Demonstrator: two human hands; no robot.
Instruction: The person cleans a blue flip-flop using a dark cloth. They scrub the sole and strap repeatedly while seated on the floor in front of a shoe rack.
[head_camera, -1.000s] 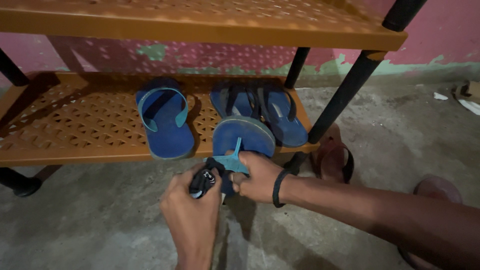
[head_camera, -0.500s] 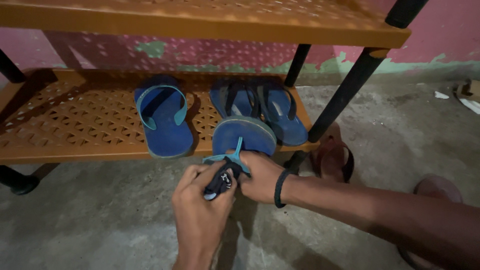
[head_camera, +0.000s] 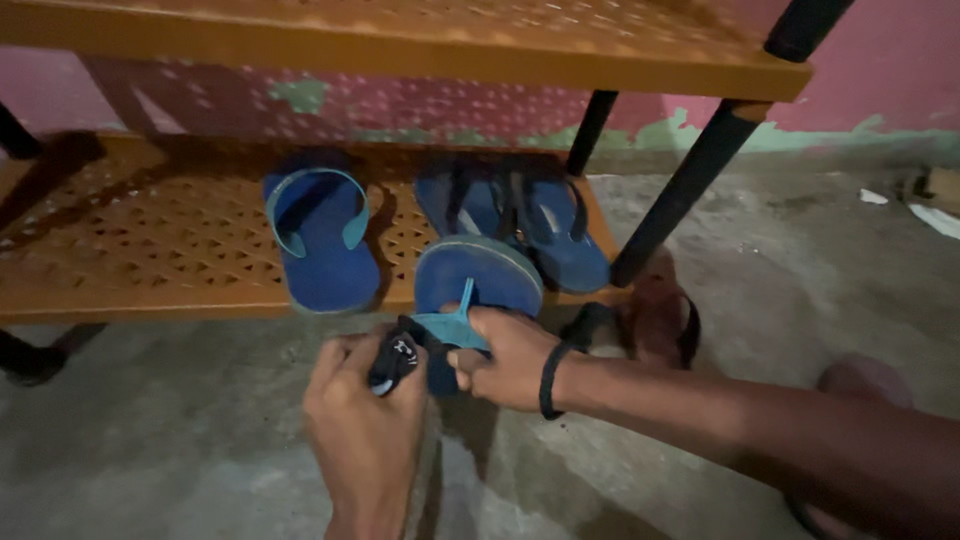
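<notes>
Down low by the concrete floor (head_camera: 200, 450), closest to the camera, the left hand (head_camera: 365, 430) is clenched around a small bunched-up dark cloth (head_camera: 392, 362), knuckles up, wrist coming in straight from below. Just past it the right hand (head_camera: 505, 355) is grasping a blue flip-flop (head_camera: 478, 285) by its light-teal strap (head_camera: 452, 325), fingers pinched on the strap, forearm reaching in from the right with a black band (head_camera: 548, 380) on the wrist. The flip-flop is tipped with its toe end resting against the front edge of the lower orange shelf (head_camera: 130, 260), heel end down between the two hands.

From how it looks, the cloth is being worked on the strap, right where it meets the sole. My take on doing that well: keep the strap pulled taut with the right hand so it doesn't flop around, and use short firm rubs with the cloth rather than big swipes, turning to a fresh bit of cloth now and then.

Further back on that shelf sits a single blue flip-flop with a teal strap (head_camera: 322, 235), and beside it a pair of blue ones with dark straps (head_camera: 540, 225). A brown sandal (head_camera: 660, 320) lies on the floor by the black rack leg (head_camera: 680, 200), with the pink wall (head_camera: 880, 90) behind.
</notes>
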